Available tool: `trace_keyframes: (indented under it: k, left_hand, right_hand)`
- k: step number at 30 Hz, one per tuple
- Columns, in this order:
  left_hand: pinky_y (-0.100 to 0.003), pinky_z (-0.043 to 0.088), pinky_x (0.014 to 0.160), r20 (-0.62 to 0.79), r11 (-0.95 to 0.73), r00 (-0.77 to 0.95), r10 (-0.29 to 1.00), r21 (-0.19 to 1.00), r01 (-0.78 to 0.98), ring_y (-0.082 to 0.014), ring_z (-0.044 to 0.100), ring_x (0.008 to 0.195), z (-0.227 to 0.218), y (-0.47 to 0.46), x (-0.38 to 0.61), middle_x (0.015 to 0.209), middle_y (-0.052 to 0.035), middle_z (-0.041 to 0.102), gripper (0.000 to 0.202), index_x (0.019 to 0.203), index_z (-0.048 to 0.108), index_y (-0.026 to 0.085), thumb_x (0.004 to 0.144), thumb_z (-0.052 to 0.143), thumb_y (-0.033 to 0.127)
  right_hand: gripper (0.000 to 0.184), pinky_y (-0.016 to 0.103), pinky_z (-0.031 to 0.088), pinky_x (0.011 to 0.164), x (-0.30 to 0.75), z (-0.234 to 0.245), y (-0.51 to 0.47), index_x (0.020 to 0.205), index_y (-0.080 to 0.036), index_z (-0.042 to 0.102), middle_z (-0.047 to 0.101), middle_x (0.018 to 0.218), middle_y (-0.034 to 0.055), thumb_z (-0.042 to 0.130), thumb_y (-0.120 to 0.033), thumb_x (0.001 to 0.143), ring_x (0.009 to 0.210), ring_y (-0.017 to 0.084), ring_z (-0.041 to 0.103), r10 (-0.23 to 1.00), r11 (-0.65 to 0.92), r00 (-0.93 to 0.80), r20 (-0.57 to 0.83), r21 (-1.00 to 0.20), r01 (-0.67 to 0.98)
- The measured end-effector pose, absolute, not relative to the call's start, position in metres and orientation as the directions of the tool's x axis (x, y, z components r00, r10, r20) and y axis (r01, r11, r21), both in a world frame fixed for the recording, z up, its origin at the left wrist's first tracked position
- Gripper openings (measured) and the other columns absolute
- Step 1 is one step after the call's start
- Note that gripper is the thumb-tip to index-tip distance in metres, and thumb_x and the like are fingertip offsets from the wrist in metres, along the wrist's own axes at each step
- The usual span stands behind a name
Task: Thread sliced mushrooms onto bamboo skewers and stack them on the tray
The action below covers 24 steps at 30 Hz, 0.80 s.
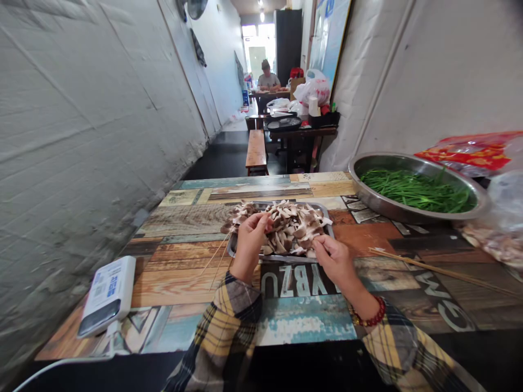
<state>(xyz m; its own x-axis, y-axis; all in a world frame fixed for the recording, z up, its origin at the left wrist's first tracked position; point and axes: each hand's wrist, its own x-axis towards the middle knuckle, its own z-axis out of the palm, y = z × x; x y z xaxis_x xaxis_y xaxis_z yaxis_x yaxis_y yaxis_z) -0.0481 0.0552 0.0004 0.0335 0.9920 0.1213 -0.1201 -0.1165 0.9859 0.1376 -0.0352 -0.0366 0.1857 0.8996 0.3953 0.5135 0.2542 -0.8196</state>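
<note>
A metal tray (pixel 231 251) piled with sliced mushroom pieces (pixel 296 226) sits in the middle of the patterned table. My left hand (pixel 250 239) is closed around mushroom pieces on thin bamboo skewers (pixel 216 256) at the tray's left side. My right hand (pixel 335 258) hovers over the tray's near right corner, fingers pinched on a mushroom piece. Both wrists wear plaid sleeves; a red bead bracelet (pixel 370 318) circles the right wrist.
A big steel basin of green chives (pixel 417 190) stands at the right. Loose skewers (pixel 437 269) and plastic bags (pixel 496 212) lie at the right. A white device (pixel 108 294) rests at the left edge. A person sits at a far table (pixel 267 79).
</note>
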Motion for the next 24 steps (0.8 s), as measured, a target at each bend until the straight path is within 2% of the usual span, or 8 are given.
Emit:
trace_keyframes:
  k: [4,7,9,14,19,22,24]
  left_hand:
    - [-0.025,0.042,0.065,0.268,-0.272,0.052,0.962,0.935,0.227,-0.0139,0.056,0.068,-0.004,0.06,-0.054,0.072,-0.0029,0.063,0.017,0.079,0.066,0.014,0.078,0.058,0.029]
    - [-0.027,0.042,0.069,0.361,-0.429,0.233,0.903,0.757,0.493,-0.0164,0.057,0.073,-0.006,0.058,-0.055,0.075,-0.0043,0.062,0.014,0.074,0.067,0.015,0.078,0.054,0.018]
    - [-0.028,0.042,0.07,0.374,-0.521,0.363,0.853,0.626,0.579,-0.017,0.056,0.076,-0.007,0.057,-0.055,0.079,-0.0051,0.061,0.019,0.076,0.068,0.016,0.078,0.05,0.012]
    - [-0.03,0.043,0.075,0.354,-0.648,0.544,0.761,0.458,0.609,-0.0185,0.054,0.082,-0.01,0.057,-0.057,0.082,-0.0061,0.057,0.034,0.078,0.071,0.018,0.07,0.044,-0.001]
    - [-0.035,0.042,0.077,0.343,-0.669,0.577,0.741,0.305,0.678,-0.0215,0.051,0.085,-0.013,0.057,-0.059,0.088,-0.0085,0.055,0.031,0.08,0.072,0.019,0.071,0.048,0.002]
    - [-0.035,0.042,0.079,0.368,-0.661,0.554,0.747,0.328,0.674,-0.0213,0.051,0.087,-0.011,0.057,-0.058,0.087,-0.0077,0.055,0.023,0.076,0.07,0.019,0.072,0.052,0.004]
    - [-0.035,0.041,0.08,0.403,-0.654,0.517,0.755,0.411,0.635,-0.0206,0.051,0.088,-0.008,0.058,-0.057,0.086,-0.0068,0.056,0.016,0.072,0.067,0.018,0.073,0.055,0.007]
  right_hand:
    - [0.026,0.021,0.033,0.047,0.142,-0.036,-0.034,0.074,-0.018,0.057,0.043,0.05,-0.0051,0.045,-0.033,0.091,0.046,0.011,0.042,0.896,0.243,0.223,0.383,-0.845,0.477]
    - [0.026,0.021,0.033,0.047,0.143,-0.036,-0.034,0.073,-0.018,0.057,0.043,0.049,-0.0052,0.045,-0.033,0.091,0.046,0.011,0.042,0.896,0.245,0.217,0.387,-0.839,0.485]
    - [0.025,0.021,0.034,0.047,0.143,-0.035,-0.034,0.073,-0.017,0.058,0.044,0.049,-0.005,0.046,-0.033,0.09,0.046,0.011,0.042,0.895,0.239,0.216,0.391,-0.827,0.509]
    - [0.026,0.021,0.034,0.047,0.142,-0.034,-0.034,0.074,-0.017,0.059,0.046,0.049,-0.0045,0.046,-0.032,0.09,0.046,0.011,0.044,0.887,0.243,0.215,0.408,-0.81,0.534]
    - [0.025,0.021,0.035,0.047,0.141,-0.033,-0.034,0.074,-0.017,0.059,0.046,0.05,-0.0041,0.046,-0.032,0.09,0.047,0.011,0.045,0.889,0.252,0.202,0.41,-0.809,0.531]
    - [0.026,0.021,0.035,0.047,0.141,-0.032,-0.035,0.074,-0.018,0.059,0.045,0.048,-0.0046,0.046,-0.033,0.09,0.046,0.011,0.045,0.89,0.247,0.209,0.405,-0.814,0.526]
    - [0.026,0.021,0.035,0.046,0.14,-0.031,-0.035,0.073,-0.018,0.059,0.044,0.048,-0.0048,0.046,-0.033,0.09,0.046,0.011,0.045,0.889,0.245,0.214,0.405,-0.816,0.523]
